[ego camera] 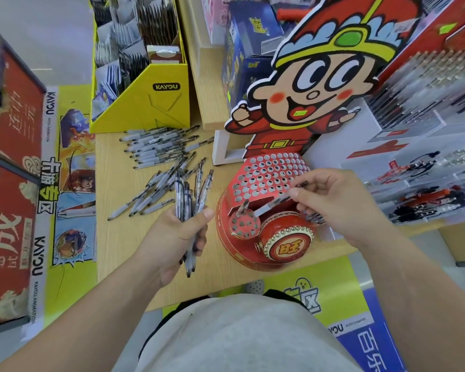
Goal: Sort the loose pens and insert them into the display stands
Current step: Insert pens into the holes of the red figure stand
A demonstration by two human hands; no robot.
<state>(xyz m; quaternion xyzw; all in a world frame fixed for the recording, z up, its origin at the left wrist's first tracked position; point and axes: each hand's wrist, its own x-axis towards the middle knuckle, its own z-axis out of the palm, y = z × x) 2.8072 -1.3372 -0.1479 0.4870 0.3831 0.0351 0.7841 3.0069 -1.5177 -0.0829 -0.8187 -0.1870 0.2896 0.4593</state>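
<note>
**A:** From the head camera, what are the hands doing?

**B:** The left hand (177,237) is wrapped round a bundle of pens (188,200), fingers and thumb curled about it. The right hand (333,205) pinches a single pen (274,204) near its upper end, between thumb and fingertips.

**A:** Where does that pen point?

**B:** It slants down and to the left of the right hand. Its pale grip end is just beside a small round disc (244,224) of holes on the front of the red display stand (226,237). I cannot tell whether the tip has entered a hole.

**A:** And the stand?

**B:** It sits between the two hands, nearer the right one. Its perforated panel (269,175) slopes up just beyond the right fingers, with most holes unfilled. A drum (287,242) sits below the pen, and a cartoon figure (314,84) rises behind.

**A:** What about the unsorted ones?

**B:** Loose pens (156,194) lie on the table (118,251) beyond the left hand. There is a tangled heap close by and a tidier row farther off, in front of a yellow box (145,103). Clear racks (427,183) stand to the right of the right hand, too blurred to read.

**A:** So which step is this?

**B:** I judge it to be insertion, one pen at a time, and early on, since many pens are left. The next move calls for setting the tip over a free hole, tipping the pen more upright and pressing it down. After that, another pen comes from the bundle. The holes sit close together, so the aim matters.
</note>
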